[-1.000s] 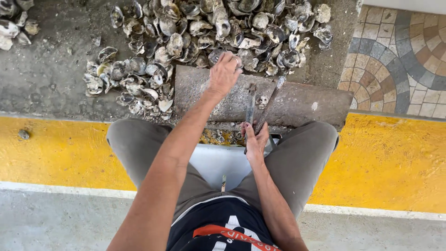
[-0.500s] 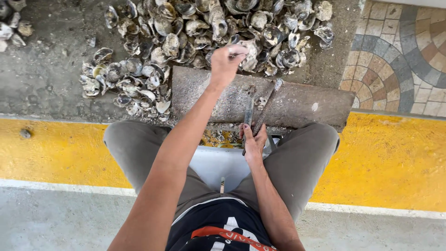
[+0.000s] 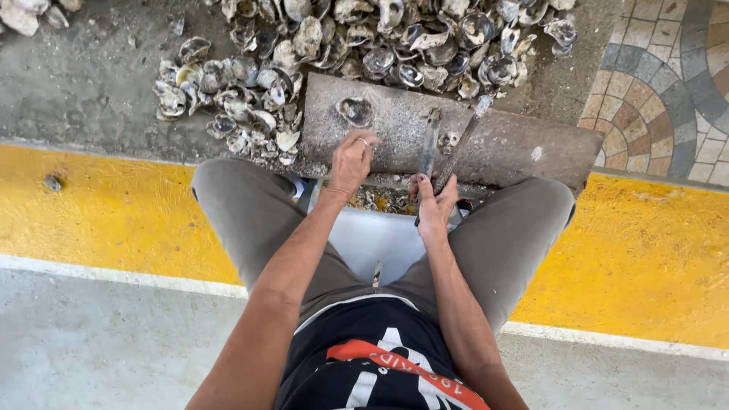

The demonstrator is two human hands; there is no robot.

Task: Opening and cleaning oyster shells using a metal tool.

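Person seated on a white stool, knees apart, above a yellow-painted kerb. Right hand nearest the body: fingers closed round the handle of a long metal blade, which slants up and away across a grey stone slab. Left hand at the slab's near edge, fingers curled, ring visible; whether it grips anything cannot be told. One oyster shell lies on the slab just beyond the left hand. Farther out: a large pile of shells on the ground.
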